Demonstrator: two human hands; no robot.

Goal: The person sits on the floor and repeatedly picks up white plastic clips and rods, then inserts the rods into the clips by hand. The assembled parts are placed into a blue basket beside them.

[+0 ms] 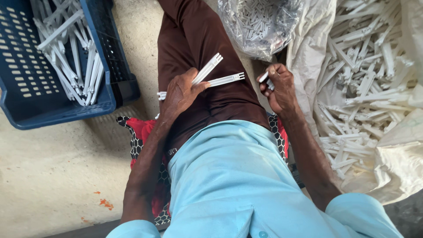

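Indoors | concrete floor [57, 172] (orange-spotted) | blue crate [26, 83] | white sack [392, 150]

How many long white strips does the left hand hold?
2: both long white strips fan out from the left hand over the lap, one angled up, one flatter. More may be hidden under the palm.

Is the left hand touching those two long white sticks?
Touching. The head view shows the left hand wrapped around the two long white sticks, its thumb pressed over them where they fan out above the lap.
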